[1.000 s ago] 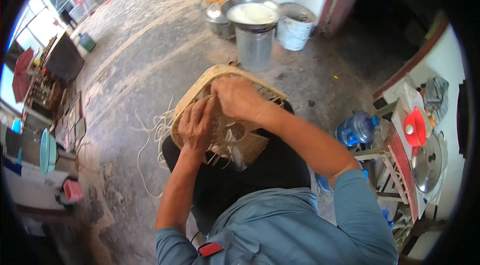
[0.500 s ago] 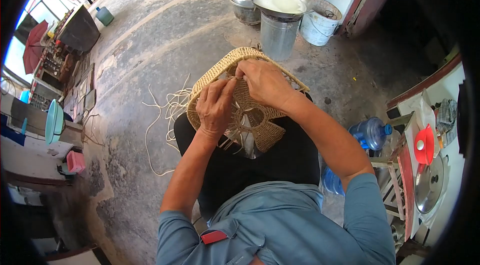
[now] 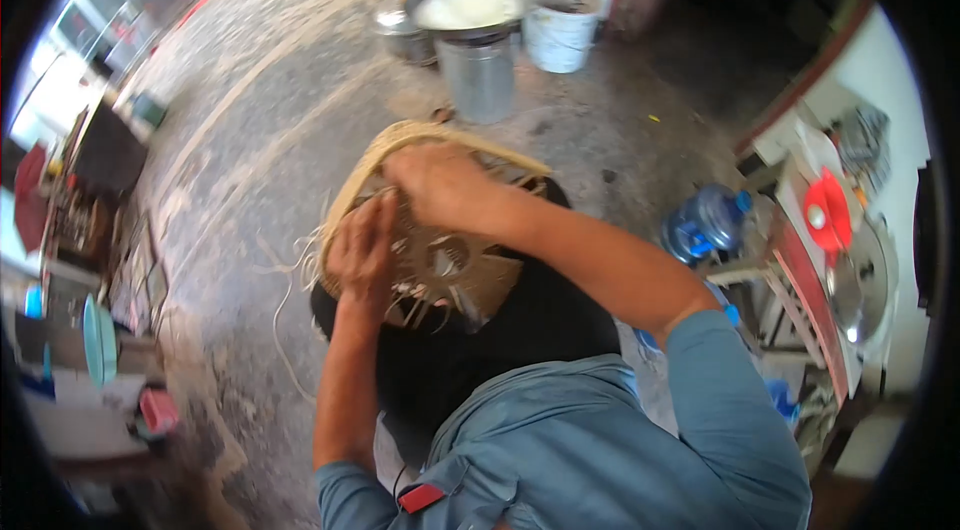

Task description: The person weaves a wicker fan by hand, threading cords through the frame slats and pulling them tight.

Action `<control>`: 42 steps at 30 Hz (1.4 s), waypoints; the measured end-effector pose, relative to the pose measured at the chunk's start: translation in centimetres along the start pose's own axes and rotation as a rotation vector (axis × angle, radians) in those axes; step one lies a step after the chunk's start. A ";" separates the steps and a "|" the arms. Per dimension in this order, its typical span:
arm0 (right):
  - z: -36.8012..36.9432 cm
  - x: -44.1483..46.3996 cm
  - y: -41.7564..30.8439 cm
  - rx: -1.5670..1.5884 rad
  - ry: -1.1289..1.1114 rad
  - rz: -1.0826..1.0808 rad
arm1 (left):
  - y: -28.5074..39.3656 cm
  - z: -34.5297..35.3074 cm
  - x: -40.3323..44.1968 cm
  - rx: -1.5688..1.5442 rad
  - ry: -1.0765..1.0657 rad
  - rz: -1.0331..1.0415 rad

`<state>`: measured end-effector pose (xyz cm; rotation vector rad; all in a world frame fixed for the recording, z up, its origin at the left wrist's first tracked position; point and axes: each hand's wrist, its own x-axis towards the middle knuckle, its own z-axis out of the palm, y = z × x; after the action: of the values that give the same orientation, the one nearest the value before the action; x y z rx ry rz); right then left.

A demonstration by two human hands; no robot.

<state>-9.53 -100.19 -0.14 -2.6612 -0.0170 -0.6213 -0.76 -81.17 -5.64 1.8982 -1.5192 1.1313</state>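
Observation:
On my dark-trousered lap rests a woven basket [image 3: 350, 192] of pale straw cord, its inside turned up toward me and its base showing a round ring with gaps. My left hand [image 3: 362, 252] is inside its left part, fingertips pinched together on a pale strand of cord. Close beside it, my right hand [image 3: 435, 182] reaches in from the right, its back toward me and its fingers curled at the same strand. Motion blur and the hand itself partly hide those fingertips. Loose lengths of cord [image 3: 283, 330] trail from the basket's left side to the floor.
Ahead, a wide pan [image 3: 468, 10] of whitish contents sits on a metal cylinder [image 3: 478, 80], between a lidded pot [image 3: 405, 28] and a white bucket [image 3: 558, 35]. At right are a blue water bottle [image 3: 705, 222] and a table with a red ladle-like item [image 3: 827, 210].
The view has swung, so the surroundings sit differently. Both hands have moved from the basket's upper middle toward its left side, still close together.

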 end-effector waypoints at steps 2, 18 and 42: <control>0.6 0.6 -0.1 0.000 -0.043 0.042 | 0.1 -0.2 -0.3 -0.048 -0.029 -0.052; 2.1 2.1 -1.0 -0.131 -0.103 0.079 | -0.6 0.4 -0.8 -0.053 -0.085 -0.037; -0.1 -0.1 0.0 0.140 0.070 0.018 | 2.6 -1.9 5.7 0.159 -0.367 0.096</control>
<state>-9.67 -100.21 -0.05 -2.5008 -0.0162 -0.6813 -3.46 -83.75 -0.27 2.2592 -1.7732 1.0095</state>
